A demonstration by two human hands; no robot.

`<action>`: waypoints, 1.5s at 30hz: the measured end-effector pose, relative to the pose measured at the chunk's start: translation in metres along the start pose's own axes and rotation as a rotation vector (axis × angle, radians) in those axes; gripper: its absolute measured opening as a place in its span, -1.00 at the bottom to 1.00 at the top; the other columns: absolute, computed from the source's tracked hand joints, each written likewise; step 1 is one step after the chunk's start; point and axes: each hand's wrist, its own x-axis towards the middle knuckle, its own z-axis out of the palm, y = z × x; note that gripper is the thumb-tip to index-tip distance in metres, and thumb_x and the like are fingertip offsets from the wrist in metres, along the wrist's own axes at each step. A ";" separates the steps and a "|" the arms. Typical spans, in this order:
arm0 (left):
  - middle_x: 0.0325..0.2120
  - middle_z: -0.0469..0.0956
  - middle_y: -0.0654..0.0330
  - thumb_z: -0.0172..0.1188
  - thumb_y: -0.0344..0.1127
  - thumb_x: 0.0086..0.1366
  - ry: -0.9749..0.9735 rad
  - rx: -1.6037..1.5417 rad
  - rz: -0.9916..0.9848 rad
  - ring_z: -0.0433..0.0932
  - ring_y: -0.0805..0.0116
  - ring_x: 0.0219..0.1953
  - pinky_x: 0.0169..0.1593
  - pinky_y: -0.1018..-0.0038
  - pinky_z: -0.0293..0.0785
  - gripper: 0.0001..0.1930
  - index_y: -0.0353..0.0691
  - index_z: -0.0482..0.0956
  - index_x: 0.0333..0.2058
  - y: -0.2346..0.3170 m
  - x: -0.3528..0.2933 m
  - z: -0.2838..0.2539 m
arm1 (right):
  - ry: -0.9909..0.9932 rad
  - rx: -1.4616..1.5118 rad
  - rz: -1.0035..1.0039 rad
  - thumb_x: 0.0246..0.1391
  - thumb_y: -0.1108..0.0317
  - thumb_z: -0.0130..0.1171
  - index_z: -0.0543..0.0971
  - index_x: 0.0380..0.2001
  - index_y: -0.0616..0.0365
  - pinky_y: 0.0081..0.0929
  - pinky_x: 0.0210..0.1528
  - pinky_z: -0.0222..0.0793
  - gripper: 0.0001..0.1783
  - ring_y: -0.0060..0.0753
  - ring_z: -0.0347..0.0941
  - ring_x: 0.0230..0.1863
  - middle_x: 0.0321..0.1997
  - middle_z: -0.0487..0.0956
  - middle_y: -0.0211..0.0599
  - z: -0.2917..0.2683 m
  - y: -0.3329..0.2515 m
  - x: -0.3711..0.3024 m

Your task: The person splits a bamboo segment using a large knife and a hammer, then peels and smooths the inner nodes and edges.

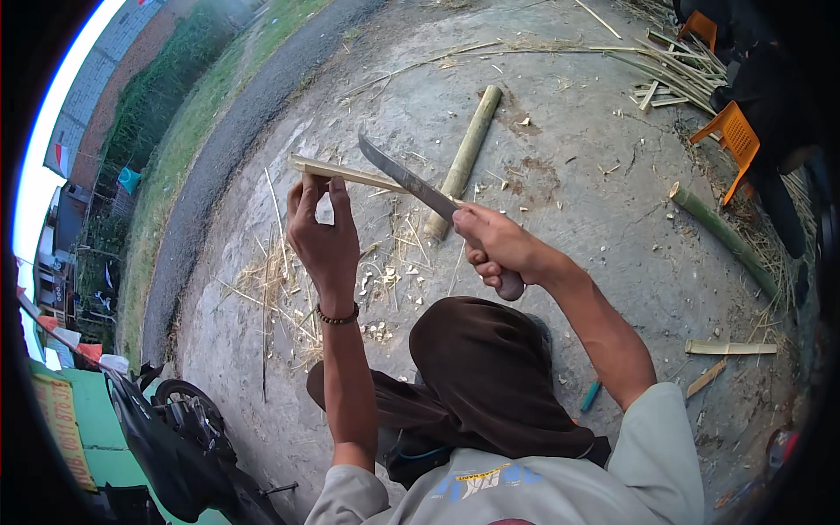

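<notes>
My left hand [324, 223] pinches a split bamboo strip [354, 174] near its left end, thumb on one side and fingers on the other. In my right hand [503, 241] is the handle of a machete [411, 181], its dark curved blade pointing up and left. The blade lies across the right end of the strip in this view; whether it touches is hard to tell. Behind the blade a thick round bamboo pole [471, 144] rests on the concrete, passing under the strip's right end.
Shavings [376, 331] and thin slivers litter the concrete. A green bamboo pole [724, 238] and a short split piece [731, 348] lie to the right. Split strips [669, 70] are piled far right by an orange chair [733, 140]. A motorcycle [179, 437] stands at lower left.
</notes>
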 end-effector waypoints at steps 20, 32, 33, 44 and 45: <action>-0.32 0.58 0.04 0.24 -0.36 0.29 0.061 0.094 0.097 0.60 0.20 -0.30 -0.18 0.27 0.48 -0.70 -0.42 0.61 -0.06 0.006 0.014 -0.001 | 0.266 -0.581 -0.837 0.45 0.17 -0.14 0.07 0.45 -0.06 -0.42 -0.63 0.35 -0.41 -0.63 0.28 -0.70 -0.50 0.52 -0.16 0.043 0.006 -0.036; -0.20 0.62 0.11 0.25 -0.32 0.33 -0.011 0.065 0.003 0.65 0.37 -0.14 -0.05 0.45 0.52 -0.67 -0.39 0.62 -0.01 -0.009 0.030 -0.004 | 0.420 -0.394 -0.392 0.43 0.23 -0.13 0.24 0.40 -0.16 -0.52 -0.57 0.34 -0.49 -0.63 0.25 -0.66 -0.59 0.34 -0.41 0.009 0.020 -0.032; -0.18 0.61 0.10 0.26 -0.31 0.33 -0.037 0.146 0.024 0.65 0.38 -0.15 -0.03 0.48 0.51 -0.66 -0.38 0.61 0.01 -0.005 0.029 -0.003 | 0.478 -0.554 -0.591 0.43 0.25 -0.11 0.23 0.41 -0.16 -0.51 -0.52 0.33 -0.48 -0.62 0.25 -0.65 -0.59 0.37 -0.36 0.012 0.016 -0.031; -0.29 0.71 0.05 0.27 -0.42 0.28 0.017 -0.175 -0.113 0.69 0.41 -0.21 -0.13 0.53 0.59 -0.67 -0.47 0.60 -0.01 -0.022 0.024 0.001 | 0.596 -0.650 -0.753 0.38 0.31 -0.02 0.13 0.46 -0.09 -0.46 -0.50 0.28 -0.37 -0.58 0.26 -0.64 -0.62 0.38 -0.31 -0.024 0.073 0.016; -0.28 0.71 0.03 0.26 -0.43 0.29 0.022 -0.213 -0.118 0.69 0.40 -0.21 -0.13 0.53 0.60 -0.67 -0.49 0.59 -0.01 -0.025 0.024 -0.002 | 0.598 -0.615 -0.842 0.38 0.32 -0.04 0.14 0.46 0.01 -0.51 -0.54 0.25 -0.38 -0.63 0.21 -0.66 -0.66 0.34 -0.38 -0.026 0.069 0.017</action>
